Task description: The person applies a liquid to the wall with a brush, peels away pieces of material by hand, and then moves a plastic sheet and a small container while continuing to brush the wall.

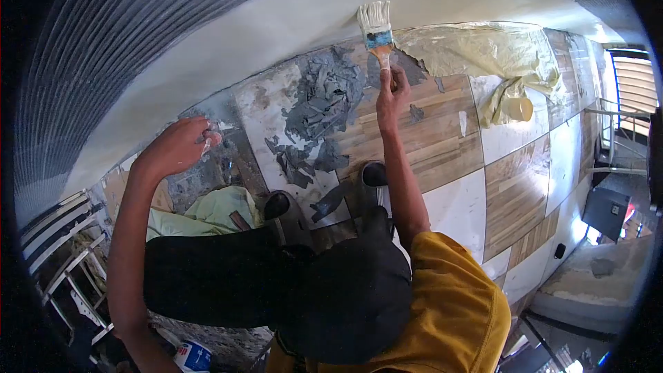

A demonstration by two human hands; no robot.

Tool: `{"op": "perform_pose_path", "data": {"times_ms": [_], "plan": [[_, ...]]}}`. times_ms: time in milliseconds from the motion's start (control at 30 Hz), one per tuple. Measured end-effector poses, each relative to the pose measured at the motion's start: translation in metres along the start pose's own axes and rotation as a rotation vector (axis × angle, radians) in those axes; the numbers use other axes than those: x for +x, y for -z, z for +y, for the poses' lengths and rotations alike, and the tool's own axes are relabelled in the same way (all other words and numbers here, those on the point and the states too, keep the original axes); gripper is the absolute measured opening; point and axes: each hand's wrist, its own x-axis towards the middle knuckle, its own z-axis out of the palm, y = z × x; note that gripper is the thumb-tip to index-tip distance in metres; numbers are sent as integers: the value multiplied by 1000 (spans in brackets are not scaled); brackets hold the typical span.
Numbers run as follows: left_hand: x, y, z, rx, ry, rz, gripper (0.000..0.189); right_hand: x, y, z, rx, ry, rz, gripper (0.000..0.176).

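Observation:
My right hand (394, 93) is closed around the handle of a paintbrush (379, 38). The brush has a blue ferrule, and pale paint coats its spread bristles, which are up against the cream lower band of the wall (276, 34). Streaky brush marks show above it. Low by the wall at the left, my left hand (185, 144) has its fingers curled, with whitish smears on them. Whatever is between those fingers, if anything, I cannot make out. Beneath and between my hands lies crumpled grey scraped material (321, 97) on the floor.
Wood-pattern and white tiles (452, 200) cover the floor. A yellowish plastic sheet (483, 52) lies along the wall, near a round yellow lid-like object (519, 109). Pale green cloth (217, 211) is by my shoes. Metal frames (69, 280) stand at the left. A blue-and-white can (193, 357) sits below.

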Motion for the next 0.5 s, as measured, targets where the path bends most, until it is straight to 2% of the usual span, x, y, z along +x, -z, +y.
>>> {"op": "perform_pose_path", "data": {"times_ms": [500], "plan": [[6,0,3,29,-20,18,40,-8,-2,31,-60,-59,-7,27]]}}
